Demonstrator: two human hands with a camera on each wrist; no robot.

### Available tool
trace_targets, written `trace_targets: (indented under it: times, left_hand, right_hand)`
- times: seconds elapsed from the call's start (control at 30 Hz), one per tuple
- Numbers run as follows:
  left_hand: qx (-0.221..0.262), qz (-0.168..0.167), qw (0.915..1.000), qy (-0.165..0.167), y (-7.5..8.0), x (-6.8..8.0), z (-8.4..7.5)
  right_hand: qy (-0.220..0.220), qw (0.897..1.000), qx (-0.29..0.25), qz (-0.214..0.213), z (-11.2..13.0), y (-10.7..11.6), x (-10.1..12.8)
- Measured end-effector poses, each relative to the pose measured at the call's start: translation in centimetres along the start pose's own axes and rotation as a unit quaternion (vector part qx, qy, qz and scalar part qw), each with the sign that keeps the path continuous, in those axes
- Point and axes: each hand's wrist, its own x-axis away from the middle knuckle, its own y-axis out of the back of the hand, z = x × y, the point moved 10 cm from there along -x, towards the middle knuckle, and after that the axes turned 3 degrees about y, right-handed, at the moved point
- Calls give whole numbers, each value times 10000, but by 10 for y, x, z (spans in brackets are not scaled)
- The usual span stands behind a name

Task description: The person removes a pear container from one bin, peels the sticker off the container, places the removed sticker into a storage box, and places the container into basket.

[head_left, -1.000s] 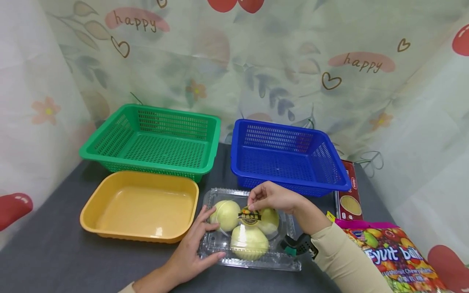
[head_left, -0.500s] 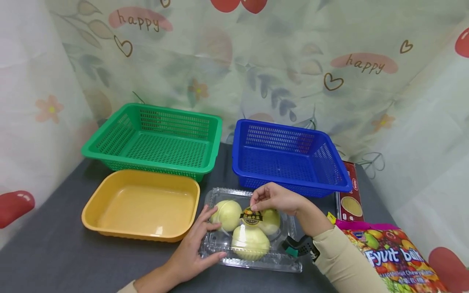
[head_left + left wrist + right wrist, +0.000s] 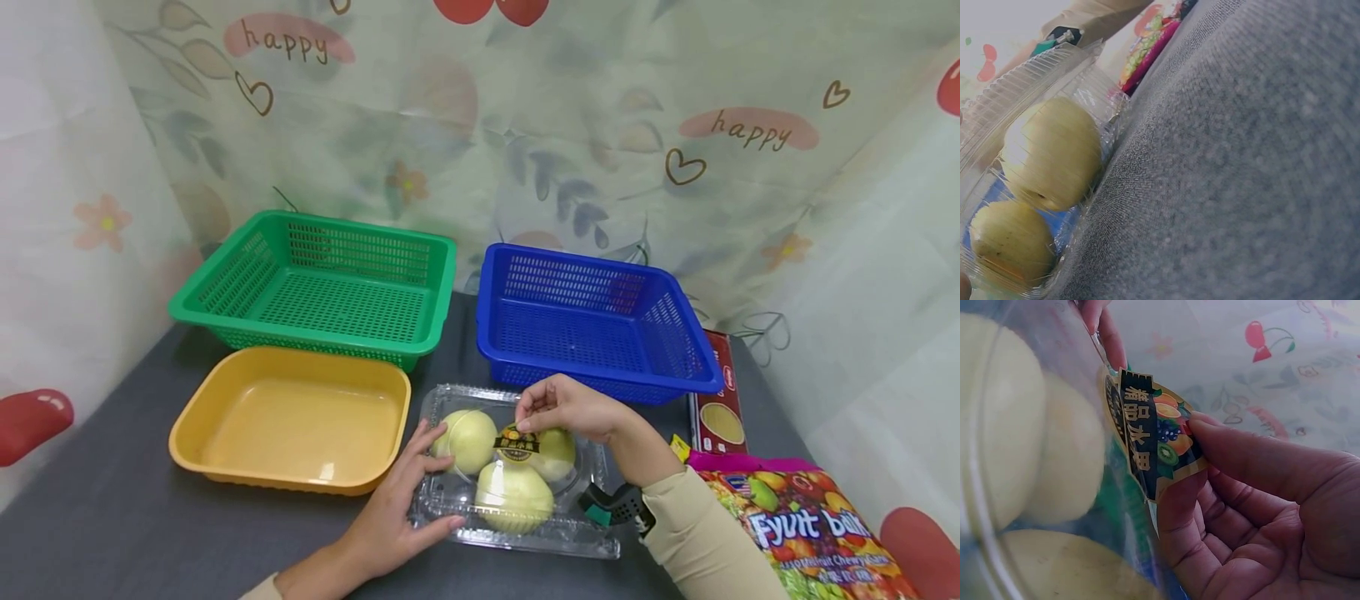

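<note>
We're seeing a clear glossy plastic clamshell [image 3: 517, 533] w/ shiny printed sticker [image 3: 1150, 434], smooth matt-skinned pears [image 3: 514, 497], perforated plastic baskets, green [image 3: 315, 292] & blue [image 3: 592, 321], glossy yellow tray [image 3: 288, 421], matt grey woven tablecloth [image 3: 1241, 187].

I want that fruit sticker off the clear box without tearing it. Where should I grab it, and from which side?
Pinch the sticker at its loose right edge, which curls up off the clear box, probably best from the far right side. The right hand already pinches it there between thumb and finger, while the left hand rests on the box's left end.
</note>
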Motion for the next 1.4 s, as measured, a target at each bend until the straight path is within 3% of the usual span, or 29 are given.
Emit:
trace_targets:
  times: [1.1,1.4]
  left_hand:
    - [-7,79,9999,104,-2,1,2]
    - [28,-11,9999,-113,0,0,-3]
  right_hand:
    - [449,9972,-592,41,1,-1,6]
    - [565,9964,-634,-58,1,1,6]
